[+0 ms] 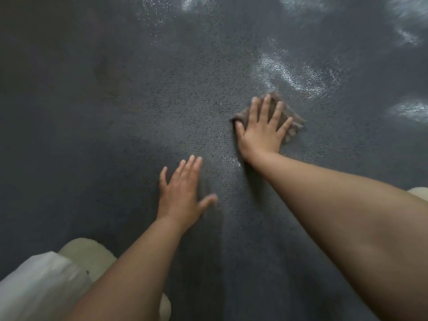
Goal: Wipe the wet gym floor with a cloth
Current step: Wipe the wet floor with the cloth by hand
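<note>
A dark grey speckled gym floor (162, 107) fills the view. A small grey-brown cloth (292, 117) lies on it right of centre. My right hand (264, 130) presses flat on the cloth with fingers spread and straight. Shiny wet streaks (291, 75) lie just beyond the cloth and further to the upper right. My left hand (183, 193) lies flat on the bare floor, nearer to me, fingers straight and holding nothing. A small glistening wet patch (231, 162) shows between the two hands.
My knee in white fabric (37, 286) and a pale cream shoe (88, 251) sit at the lower left. Another pale shape (419, 193) peeks past my right arm at the right edge. Dull grey floor stretches to the left.
</note>
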{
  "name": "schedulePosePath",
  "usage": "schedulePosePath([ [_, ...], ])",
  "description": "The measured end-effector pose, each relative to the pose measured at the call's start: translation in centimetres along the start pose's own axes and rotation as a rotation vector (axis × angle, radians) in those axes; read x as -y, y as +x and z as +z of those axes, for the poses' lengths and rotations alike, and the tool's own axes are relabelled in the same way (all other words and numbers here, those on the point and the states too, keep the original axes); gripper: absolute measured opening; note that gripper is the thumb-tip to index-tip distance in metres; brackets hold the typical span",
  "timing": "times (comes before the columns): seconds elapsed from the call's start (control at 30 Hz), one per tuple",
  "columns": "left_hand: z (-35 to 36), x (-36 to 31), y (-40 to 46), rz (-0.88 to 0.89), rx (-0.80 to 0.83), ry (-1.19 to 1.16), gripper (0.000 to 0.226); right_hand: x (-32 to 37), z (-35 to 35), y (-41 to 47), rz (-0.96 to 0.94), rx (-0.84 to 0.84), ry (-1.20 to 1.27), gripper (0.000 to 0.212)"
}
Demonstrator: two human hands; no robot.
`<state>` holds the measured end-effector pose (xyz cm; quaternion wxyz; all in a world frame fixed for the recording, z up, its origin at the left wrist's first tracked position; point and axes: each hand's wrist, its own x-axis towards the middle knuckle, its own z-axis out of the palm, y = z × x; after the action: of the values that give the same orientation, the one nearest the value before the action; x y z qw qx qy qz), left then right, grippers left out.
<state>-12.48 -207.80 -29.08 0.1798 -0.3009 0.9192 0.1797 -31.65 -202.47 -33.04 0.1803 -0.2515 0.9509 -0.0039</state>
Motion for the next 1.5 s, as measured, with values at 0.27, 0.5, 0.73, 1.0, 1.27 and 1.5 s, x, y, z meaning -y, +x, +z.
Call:
schedulePosePath([
  [0.27, 0.3, 3.2, 0.1, -0.288, -0.424, -0.239, 0.057, 4.6, 4.8, -12.4, -0.712, 0.164, -0.117, 0.068],
  [0.5, 1.4, -0.9, -0.2, -0.226, -0.375, -0.238, 0.046, -1.8, 4.9, -11.4, -0.928, 0.068, -0.206, 0.064],
  [0.73, 2.2, -6.1, -1.8, -0.132, 0.077, 0.06, 0.079, -11.5, 1.9, -5.7, -0.299, -0.064, -0.12, 0.071],
  [1.0, 3.1, -6.4, -3.0, -0.219, 0.024, -0.064, 0.057, -10.8, 1.8, -8.9, 0.138, -0.019, 0.052, 0.064],
  [1.27, 3.6, -6.4, -4.1, -0.311, -0.096, -0.181, 0.052, -5.9, 6.6, -20.5, -0.714, 0.206, -0.131, 0.063],
  [1.5, 3.5, -9.8, -6.0, -0.26, 0.024, -0.096, 0.055, -17.6, 2.3, -15.2, -0.447, 0.108, -0.247, 0.069],
])
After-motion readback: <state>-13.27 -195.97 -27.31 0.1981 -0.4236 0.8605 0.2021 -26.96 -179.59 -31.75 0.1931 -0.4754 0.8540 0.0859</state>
